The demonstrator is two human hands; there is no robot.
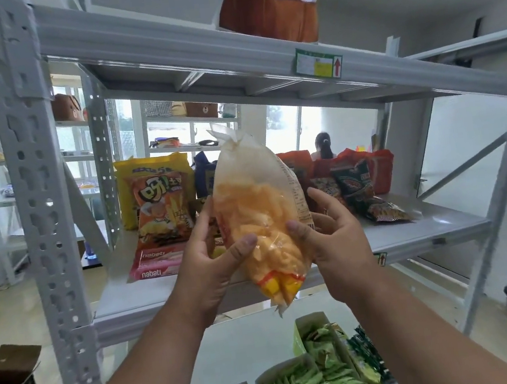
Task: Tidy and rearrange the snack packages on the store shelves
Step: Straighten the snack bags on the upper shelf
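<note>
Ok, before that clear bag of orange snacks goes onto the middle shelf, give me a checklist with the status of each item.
1. Grip: left hand and right hand both hold the clear snack bag, thumbs on its front: ok.
2. Bag upright, knotted end up: ok.
3. Bag intact, no leak: cannot tell.
4. Bare space on the middle shelf at front right: ok.
5. Nabati wafer pack lies flat, clear of that space: ok.
6. Dark chip bags leaning, one fallen forward: not ok.
</note>
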